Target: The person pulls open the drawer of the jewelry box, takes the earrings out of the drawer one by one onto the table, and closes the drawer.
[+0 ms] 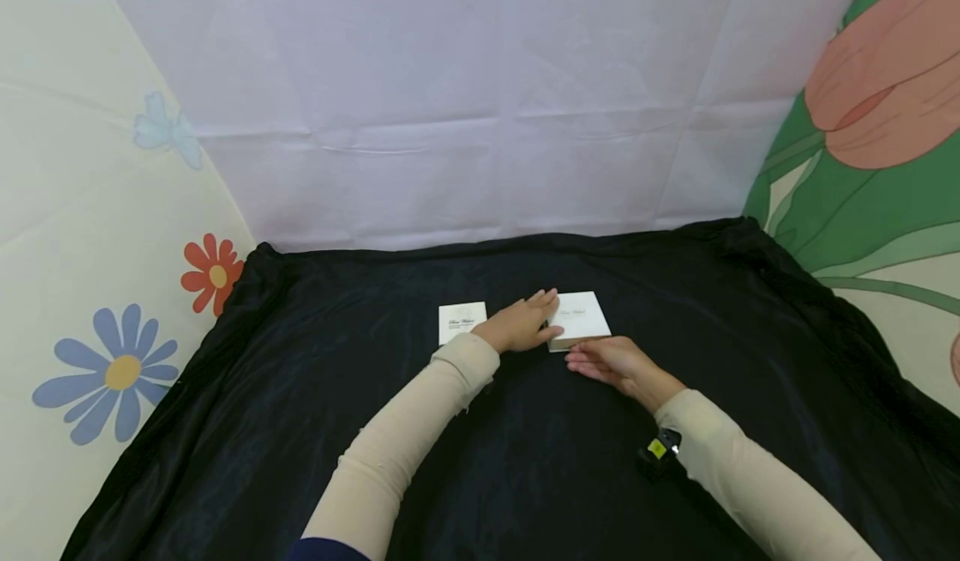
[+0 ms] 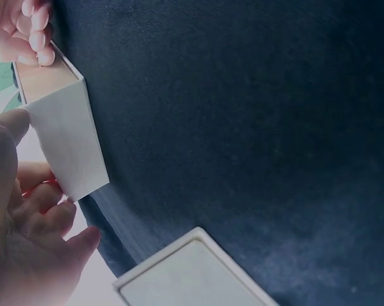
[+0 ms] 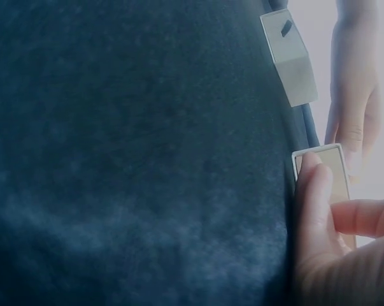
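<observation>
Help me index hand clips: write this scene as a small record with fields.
surface: wrinkled black cloth
box being handled: white rectangular box with a tan front
second box: white box with dark print, to the left, apart, partly behind the left arm; dark tab on one side
left grip: thumb and fingers span the handled box's left side
right grip: fingertips at the tan front; whether they pinch anything is unclear
backdrop: pale lavender sheet between flower-printed panels

Black cloth (image 1: 525,461) before a pale lilac sheet (image 1: 480,86), flower-printed panels (image 1: 82,202) either side.
</observation>
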`<state>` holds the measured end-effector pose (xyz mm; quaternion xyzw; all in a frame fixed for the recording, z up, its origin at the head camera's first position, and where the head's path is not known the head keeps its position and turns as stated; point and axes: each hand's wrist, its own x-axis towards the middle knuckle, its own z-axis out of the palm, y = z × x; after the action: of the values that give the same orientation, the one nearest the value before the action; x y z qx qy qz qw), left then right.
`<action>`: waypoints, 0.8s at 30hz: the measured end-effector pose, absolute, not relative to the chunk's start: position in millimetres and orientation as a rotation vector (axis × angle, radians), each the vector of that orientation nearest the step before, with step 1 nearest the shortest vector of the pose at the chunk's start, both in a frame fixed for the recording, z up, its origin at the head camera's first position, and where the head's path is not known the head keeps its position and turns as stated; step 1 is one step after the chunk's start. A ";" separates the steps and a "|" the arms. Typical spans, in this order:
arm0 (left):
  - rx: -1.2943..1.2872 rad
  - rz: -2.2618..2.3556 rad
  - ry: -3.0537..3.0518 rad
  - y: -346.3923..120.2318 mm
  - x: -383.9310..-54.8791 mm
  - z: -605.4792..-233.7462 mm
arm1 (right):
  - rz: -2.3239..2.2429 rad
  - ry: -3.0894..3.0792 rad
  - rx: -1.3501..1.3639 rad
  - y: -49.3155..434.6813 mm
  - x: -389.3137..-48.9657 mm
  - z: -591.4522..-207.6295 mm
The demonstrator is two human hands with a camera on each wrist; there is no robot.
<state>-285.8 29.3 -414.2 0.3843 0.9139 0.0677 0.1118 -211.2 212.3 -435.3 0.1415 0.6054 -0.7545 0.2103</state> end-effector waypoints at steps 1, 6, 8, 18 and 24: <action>1.130 0.200 2.683 29.5 -285.9 -414.3 | -2.100 1.681 0.395 212.3 -211.0 -435.0; 1.137 0.215 2.669 29.4 -286.3 -414.9 | -2.100 1.684 0.411 212.2 -210.6 -434.9; 1.140 0.214 2.667 29.3 -286.5 -415.3 | -2.096 1.690 0.429 211.9 -210.9 -435.3; 1.096 0.161 2.689 30.3 -285.9 -413.4 | -2.111 1.687 0.415 212.7 -209.3 -435.2; 1.113 0.176 2.677 29.1 -285.0 -411.1 | -2.107 1.680 0.404 213.9 -205.3 -434.1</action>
<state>-285.0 29.1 -411.1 0.3805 0.9152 0.0600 0.1181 -205.3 213.9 -434.1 0.1449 0.6032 -0.7566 0.2069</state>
